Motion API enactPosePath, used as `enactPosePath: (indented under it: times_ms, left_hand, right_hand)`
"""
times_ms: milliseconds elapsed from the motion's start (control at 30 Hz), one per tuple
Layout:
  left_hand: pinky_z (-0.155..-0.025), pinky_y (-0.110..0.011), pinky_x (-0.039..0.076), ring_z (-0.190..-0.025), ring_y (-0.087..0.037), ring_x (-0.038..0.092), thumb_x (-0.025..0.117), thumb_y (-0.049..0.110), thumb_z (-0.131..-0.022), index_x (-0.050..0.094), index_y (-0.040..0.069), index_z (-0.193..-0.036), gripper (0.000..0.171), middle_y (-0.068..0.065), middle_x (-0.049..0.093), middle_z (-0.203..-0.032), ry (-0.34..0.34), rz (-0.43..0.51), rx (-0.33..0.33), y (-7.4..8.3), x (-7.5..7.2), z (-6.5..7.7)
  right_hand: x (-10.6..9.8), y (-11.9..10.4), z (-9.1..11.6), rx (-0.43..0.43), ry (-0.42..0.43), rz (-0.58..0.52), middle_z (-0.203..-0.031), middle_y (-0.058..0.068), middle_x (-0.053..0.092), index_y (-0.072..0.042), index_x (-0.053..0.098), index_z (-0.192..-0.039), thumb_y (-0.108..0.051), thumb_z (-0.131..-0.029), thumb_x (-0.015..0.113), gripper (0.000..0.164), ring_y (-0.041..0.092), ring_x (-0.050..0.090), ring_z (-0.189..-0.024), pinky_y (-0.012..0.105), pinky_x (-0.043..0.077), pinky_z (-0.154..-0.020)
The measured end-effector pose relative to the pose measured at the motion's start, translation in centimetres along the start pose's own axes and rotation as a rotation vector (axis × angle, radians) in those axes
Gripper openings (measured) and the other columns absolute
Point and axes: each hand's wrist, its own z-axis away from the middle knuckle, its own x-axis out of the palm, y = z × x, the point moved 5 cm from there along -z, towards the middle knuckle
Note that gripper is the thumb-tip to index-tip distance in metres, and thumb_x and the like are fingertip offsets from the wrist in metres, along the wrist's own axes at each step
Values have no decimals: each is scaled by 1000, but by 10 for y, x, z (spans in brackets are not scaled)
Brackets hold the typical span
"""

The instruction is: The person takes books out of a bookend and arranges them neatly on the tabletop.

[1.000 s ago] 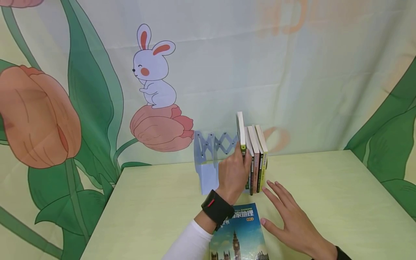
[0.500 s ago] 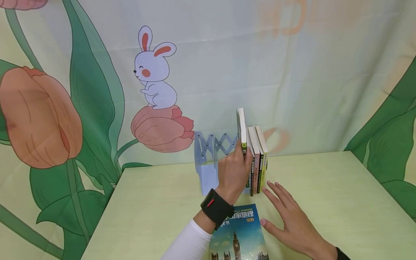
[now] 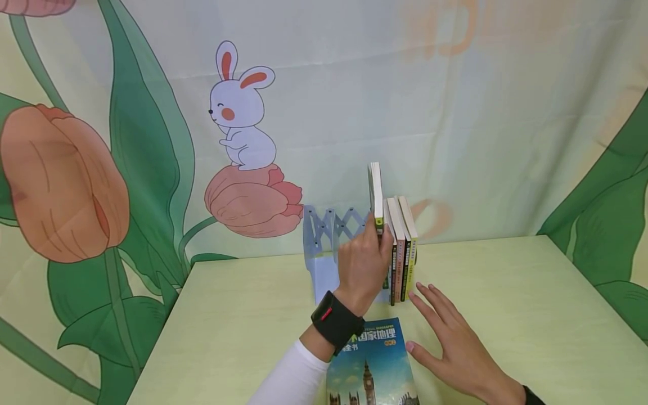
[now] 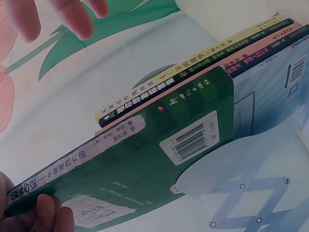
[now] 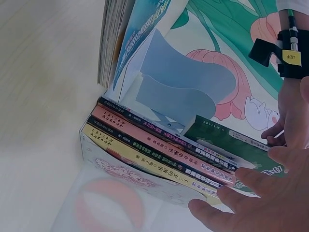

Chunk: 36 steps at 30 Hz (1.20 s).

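My left hand [image 3: 361, 273] grips a green-covered book [image 4: 145, 145] near its upper end, and this book stands out higher than the others. Beside it several thinner books [image 5: 154, 147] with black, pink and yellow spines stand upright in a light blue expandable bookend [image 3: 324, 278]. To the right of this row, my right hand [image 3: 455, 343] has its fingers spread and holds nothing. Its fingertips are close to the yellow-spined book; the head view does not show whether they touch. The green book's lower part is hidden behind my left hand in the head view.
A blue book with a clock tower cover [image 3: 374, 360] lies flat on the pale yellow table [image 3: 228, 337], partly under my left forearm. Behind the table hangs a cloth backdrop [image 3: 329, 112] printed with tulips and a rabbit.
My left hand has moved slightly up, raising the green book higher above the row. The right hand and the other books look unmoved.
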Motion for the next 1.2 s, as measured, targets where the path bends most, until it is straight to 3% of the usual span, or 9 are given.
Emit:
enactPosePath:
  times_ms: [367, 633, 1200]
  left_hand:
    - [-39, -15, 18, -37, -4, 29, 43, 25, -105, 56, 2, -121, 31, 4, 41, -50, 18, 17, 4, 1, -5, -8]
    - [-39, -15, 17, -36, -5, 28, 46, 25, -104, 56, 1, -121, 31, 3, 42, -49, 48, 1, 27, 4, -12, -12]
    - [-40, -14, 17, -37, -6, 32, 47, 24, -103, 57, 0, -119, 30, 2, 44, -51, 83, 24, 45, 13, -27, -23]
  right_hand:
    - [0, 1, -1, 23, -25, 7, -162, 0, 26, -33, 28, -155, -54, -88, 66, 80, 30, 21, -149, 65, 33, -107]
    - [0, 0, -1, 25, -20, 2, -162, 2, 27, -32, 29, -155, -48, -87, 69, 81, 31, 22, -149, 66, 32, -107]
    - [-2, 0, -1, 13, -5, 2, -162, 2, 28, -32, 27, -156, -50, -88, 67, 81, 29, 22, -149, 66, 34, -106]
